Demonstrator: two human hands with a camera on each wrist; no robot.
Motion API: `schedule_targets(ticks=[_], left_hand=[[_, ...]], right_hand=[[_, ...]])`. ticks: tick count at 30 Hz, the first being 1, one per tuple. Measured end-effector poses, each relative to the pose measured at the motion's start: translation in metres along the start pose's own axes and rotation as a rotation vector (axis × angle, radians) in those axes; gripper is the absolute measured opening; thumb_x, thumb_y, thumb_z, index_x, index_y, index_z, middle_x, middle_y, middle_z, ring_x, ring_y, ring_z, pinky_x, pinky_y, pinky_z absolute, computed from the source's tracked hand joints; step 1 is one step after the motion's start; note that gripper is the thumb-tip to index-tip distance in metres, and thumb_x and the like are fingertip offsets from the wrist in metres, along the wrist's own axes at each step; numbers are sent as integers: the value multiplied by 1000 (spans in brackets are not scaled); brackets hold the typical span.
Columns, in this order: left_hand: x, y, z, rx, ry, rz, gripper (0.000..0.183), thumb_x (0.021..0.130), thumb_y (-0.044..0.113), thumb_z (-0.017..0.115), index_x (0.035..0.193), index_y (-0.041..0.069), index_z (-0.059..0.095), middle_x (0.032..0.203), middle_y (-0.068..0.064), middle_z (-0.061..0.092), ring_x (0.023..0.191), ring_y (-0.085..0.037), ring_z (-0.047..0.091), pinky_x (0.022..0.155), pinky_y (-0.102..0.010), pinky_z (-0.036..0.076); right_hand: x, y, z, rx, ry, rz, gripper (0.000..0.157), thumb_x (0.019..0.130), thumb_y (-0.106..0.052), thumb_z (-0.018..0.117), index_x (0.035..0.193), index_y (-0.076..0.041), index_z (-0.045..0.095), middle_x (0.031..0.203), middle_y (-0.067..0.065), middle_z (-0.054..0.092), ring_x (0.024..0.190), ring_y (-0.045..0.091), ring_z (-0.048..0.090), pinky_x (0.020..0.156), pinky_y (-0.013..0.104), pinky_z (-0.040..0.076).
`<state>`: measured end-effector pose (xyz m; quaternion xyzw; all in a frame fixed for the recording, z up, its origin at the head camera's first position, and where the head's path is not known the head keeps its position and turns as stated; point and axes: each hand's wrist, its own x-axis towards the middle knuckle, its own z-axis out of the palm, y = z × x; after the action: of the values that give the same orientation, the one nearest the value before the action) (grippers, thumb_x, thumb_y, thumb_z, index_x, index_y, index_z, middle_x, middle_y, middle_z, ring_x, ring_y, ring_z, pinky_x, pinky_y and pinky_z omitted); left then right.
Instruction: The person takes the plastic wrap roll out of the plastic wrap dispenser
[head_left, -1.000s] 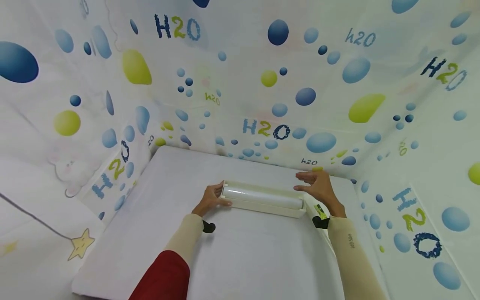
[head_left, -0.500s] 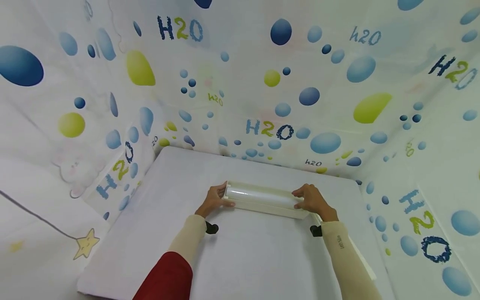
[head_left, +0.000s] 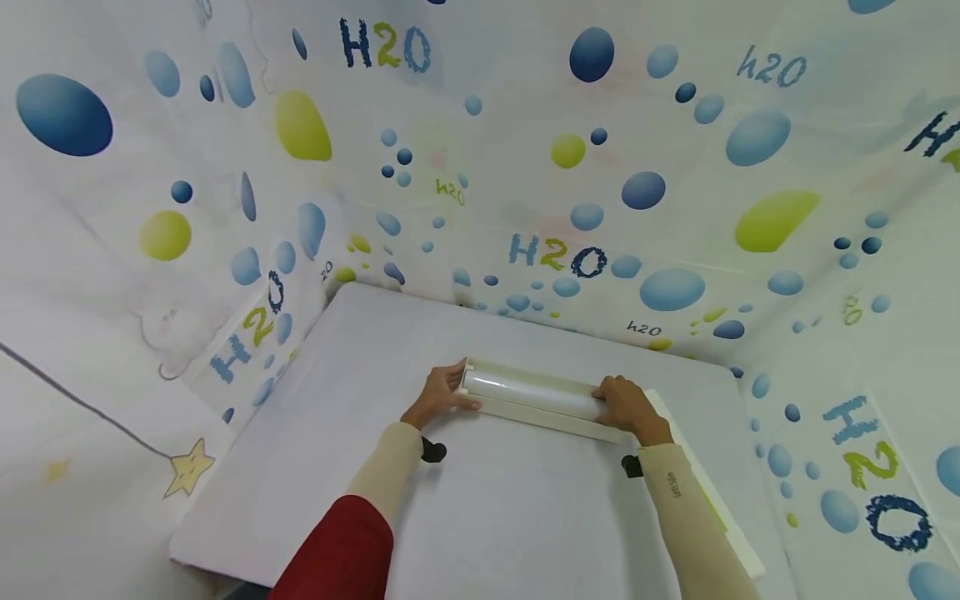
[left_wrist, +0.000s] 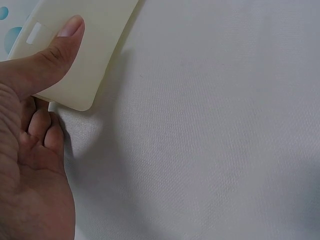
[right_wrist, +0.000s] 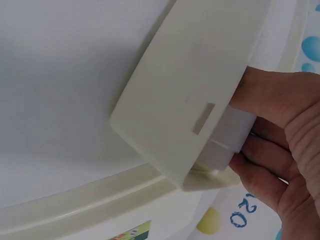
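Note:
A cream plastic dispenser box [head_left: 547,421] lies across the white table, its top uncovered. Inside it is a roll of clear plastic wrap [head_left: 528,393]. My left hand [head_left: 437,398] grips the box's left end; in the left wrist view its thumb [left_wrist: 57,52] presses flat on the front wall [left_wrist: 92,65], with the other fingers behind. At the other end, my right hand [head_left: 630,408] reaches over the rim and grips the roll's right end. The right wrist view shows the thumb and fingers on either side of the roll's end [right_wrist: 227,135], near the box's end wall [right_wrist: 212,181].
A long cream lid [head_left: 738,533] with a green label [right_wrist: 132,232] lies on the table right of the box, partly under my right forearm. Sheets printed with blue and green drops [head_left: 671,289] enclose the table [head_left: 375,333] at the back and sides.
My right hand has come down from above the box's right end and now grips the roll there. The left hand keeps its hold. The head view has shifted slightly.

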<state>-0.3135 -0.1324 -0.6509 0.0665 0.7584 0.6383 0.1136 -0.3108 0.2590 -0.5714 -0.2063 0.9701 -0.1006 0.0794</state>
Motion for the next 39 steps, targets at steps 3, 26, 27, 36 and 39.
schedule_targets(ticks=[3, 26, 27, 36, 39], left_hand=[[1, -1, 0, 21, -10, -9, 105, 78, -3, 94, 165, -8, 35, 170, -26, 42, 155, -48, 48, 129, -53, 43], [-1, 4, -2, 28, -6, -10, 102, 81, -2, 94, 165, -7, 36, 171, -26, 41, 155, -47, 47, 130, -52, 42], [0, 4, -2, 31, -5, -11, 102, 81, -2, 94, 165, -8, 36, 171, -26, 41, 155, -47, 48, 130, -52, 42], [0, 4, -1, 35, 1, -28, 103, 80, -4, 94, 165, -6, 36, 169, -25, 43, 154, -46, 50, 129, -51, 44], [1, 3, 0, 44, 8, -33, 103, 80, -3, 94, 165, -6, 36, 169, -25, 44, 154, -45, 50, 129, -51, 44]], right_hand=[[3, -4, 0, 1, -38, 0, 41, 82, -5, 93, 119, 5, 81, 105, 17, 77, 91, 31, 69, 86, 54, 62], [19, 3, 6, 99, -45, 48, 49, 70, 2, 95, 116, 10, 80, 113, 26, 81, 99, 44, 75, 91, 58, 66], [19, 3, 5, 102, -44, 48, 50, 70, 2, 96, 116, 10, 80, 113, 26, 81, 99, 43, 74, 91, 58, 66], [18, 8, 1, 165, -6, 54, 59, 63, 7, 90, 120, 11, 76, 111, 27, 80, 95, 43, 73, 84, 52, 65], [18, 8, -1, 166, 1, 45, 59, 61, 7, 89, 119, 11, 76, 107, 26, 80, 90, 40, 71, 80, 50, 63]])
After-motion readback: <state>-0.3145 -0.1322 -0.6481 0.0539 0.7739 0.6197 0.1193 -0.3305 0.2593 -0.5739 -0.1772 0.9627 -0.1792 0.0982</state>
